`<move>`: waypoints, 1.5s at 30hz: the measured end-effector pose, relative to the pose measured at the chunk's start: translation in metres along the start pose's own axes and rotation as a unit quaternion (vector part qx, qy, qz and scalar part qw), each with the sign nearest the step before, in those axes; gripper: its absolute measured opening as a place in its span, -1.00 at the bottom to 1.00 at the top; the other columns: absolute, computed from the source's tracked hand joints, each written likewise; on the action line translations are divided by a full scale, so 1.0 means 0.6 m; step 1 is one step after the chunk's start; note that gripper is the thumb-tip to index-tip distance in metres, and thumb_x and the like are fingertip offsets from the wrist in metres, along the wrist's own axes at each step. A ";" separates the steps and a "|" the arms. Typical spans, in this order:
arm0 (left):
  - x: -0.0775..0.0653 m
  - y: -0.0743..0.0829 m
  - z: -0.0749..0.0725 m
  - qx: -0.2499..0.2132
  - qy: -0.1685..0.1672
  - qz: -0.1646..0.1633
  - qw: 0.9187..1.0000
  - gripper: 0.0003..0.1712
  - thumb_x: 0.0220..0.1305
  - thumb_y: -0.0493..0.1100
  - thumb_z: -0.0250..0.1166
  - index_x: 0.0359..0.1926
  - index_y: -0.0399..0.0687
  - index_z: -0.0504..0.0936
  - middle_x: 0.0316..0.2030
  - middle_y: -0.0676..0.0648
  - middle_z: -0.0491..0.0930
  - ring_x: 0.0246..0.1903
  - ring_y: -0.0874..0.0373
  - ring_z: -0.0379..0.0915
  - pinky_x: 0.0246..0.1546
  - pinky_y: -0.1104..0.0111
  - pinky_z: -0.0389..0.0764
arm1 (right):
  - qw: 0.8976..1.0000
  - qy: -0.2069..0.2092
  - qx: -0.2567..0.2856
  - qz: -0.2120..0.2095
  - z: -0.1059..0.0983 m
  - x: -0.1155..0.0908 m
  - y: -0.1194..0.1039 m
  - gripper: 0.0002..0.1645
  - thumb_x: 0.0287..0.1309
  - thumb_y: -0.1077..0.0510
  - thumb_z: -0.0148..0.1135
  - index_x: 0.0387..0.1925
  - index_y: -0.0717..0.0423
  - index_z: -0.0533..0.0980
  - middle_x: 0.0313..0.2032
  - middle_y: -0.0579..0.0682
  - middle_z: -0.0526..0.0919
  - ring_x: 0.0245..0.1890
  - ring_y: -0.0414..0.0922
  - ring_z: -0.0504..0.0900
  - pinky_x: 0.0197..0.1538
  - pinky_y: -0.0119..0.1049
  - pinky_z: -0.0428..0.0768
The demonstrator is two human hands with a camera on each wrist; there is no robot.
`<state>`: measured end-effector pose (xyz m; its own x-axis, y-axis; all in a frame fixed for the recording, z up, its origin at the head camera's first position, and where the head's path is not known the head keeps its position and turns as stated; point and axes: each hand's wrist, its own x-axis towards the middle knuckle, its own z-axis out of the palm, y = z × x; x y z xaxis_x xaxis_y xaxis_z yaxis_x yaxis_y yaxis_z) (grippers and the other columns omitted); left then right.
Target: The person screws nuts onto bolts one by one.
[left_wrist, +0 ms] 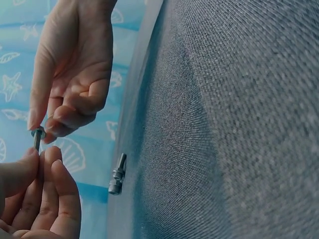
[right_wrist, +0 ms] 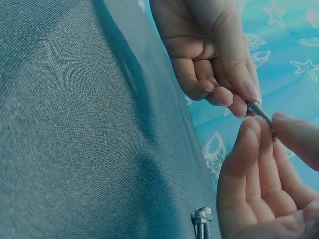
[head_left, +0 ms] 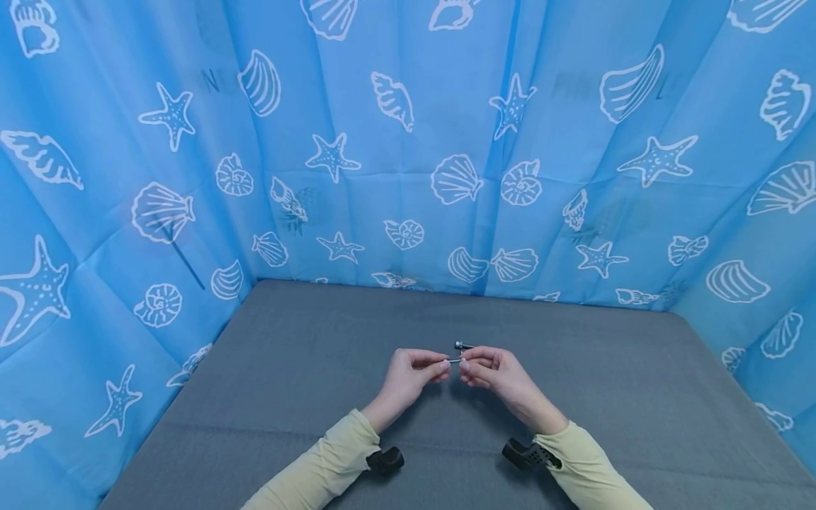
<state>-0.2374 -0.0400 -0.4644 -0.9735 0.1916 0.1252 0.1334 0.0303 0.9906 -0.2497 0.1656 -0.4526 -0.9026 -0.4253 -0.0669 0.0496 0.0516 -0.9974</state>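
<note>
A thin metal bolt (head_left: 454, 360) is held level between both hands, just above the table. My left hand (head_left: 411, 372) pinches one end between thumb and fingertips. At the other end, the thumb and fingers of my right hand (head_left: 503, 375) pinch the bolt by a small round nut or washer (left_wrist: 38, 132). The threaded shank (right_wrist: 261, 113) shows between the fingertips in the right wrist view. Just beyond the right fingers, more bolt hardware (head_left: 459, 345) with nuts lies on the table; whether it is one bolt or two I cannot tell.
A grey cloth-covered table (head_left: 306, 333) spreads under both hands. Blue curtains (head_left: 408, 198) with white shell and starfish prints hang along its back and sides. Black wrist devices sit at the left cuff (head_left: 385, 461) and the right cuff (head_left: 529, 454).
</note>
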 end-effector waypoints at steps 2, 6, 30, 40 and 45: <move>0.001 0.001 0.001 0.002 0.000 0.005 1.000 -0.81 0.24 -0.33 0.30 -0.17 -0.39 0.69 -0.35 -0.21 0.70 -0.33 -0.06 0.67 -0.27 0.16 0.68 | 1.000 0.003 -0.020 0.007 0.001 0.001 -0.003 -0.51 0.31 0.09 0.19 -0.01 0.50 0.41 -0.29 0.18 0.65 -0.33 -0.14 0.64 -0.18 -0.20 0.65; 0.002 0.002 0.002 -0.007 -0.004 0.013 1.000 -0.82 0.24 -0.38 0.28 -0.18 -0.46 0.66 -0.34 -0.30 0.68 -0.31 -0.15 0.66 -0.27 0.11 0.67 | 1.000 0.000 -0.026 0.015 0.003 0.000 -0.009 -0.46 0.34 0.03 0.15 0.02 0.49 0.39 -0.31 0.11 0.65 -0.34 -0.16 0.64 -0.22 -0.24 0.65; 0.004 0.003 0.004 0.004 0.010 0.004 1.000 -0.79 0.21 -0.27 0.34 -0.20 -0.37 0.69 -0.40 -0.09 0.70 -0.38 0.11 0.67 -0.27 0.15 0.68 | 1.000 -0.009 0.011 0.015 -0.001 -0.007 -0.010 -0.49 0.26 0.18 0.24 0.11 0.41 0.34 -0.11 0.27 0.64 -0.18 -0.09 0.67 0.00 -0.04 0.59; 0.000 0.007 0.009 0.002 0.013 0.004 1.000 -0.83 0.21 -0.29 0.34 -0.21 -0.32 0.70 -0.39 -0.11 0.70 -0.37 0.06 0.67 -0.26 0.13 0.67 | 1.000 -0.006 -0.006 0.024 -0.005 -0.008 -0.009 -0.46 0.28 0.12 0.22 0.11 0.45 0.35 -0.18 0.22 0.66 -0.22 -0.10 0.67 -0.07 -0.12 0.64; -0.001 0.009 0.009 0.001 0.015 0.004 1.000 -0.84 0.22 -0.30 0.33 -0.20 -0.29 0.70 -0.37 -0.12 0.70 -0.36 0.04 0.67 -0.25 0.09 0.67 | 1.000 -0.004 0.014 0.010 -0.006 -0.010 -0.013 -0.41 0.25 0.19 0.25 0.16 0.46 0.28 -0.11 0.26 0.64 -0.18 -0.08 0.68 0.00 -0.04 0.60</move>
<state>-0.2352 -0.0344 -0.4592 -0.9773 0.1629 0.1351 0.1419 0.0304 0.9894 -0.2462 0.1711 -0.4445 -0.8983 -0.4310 -0.0859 0.0786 0.0347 -0.9963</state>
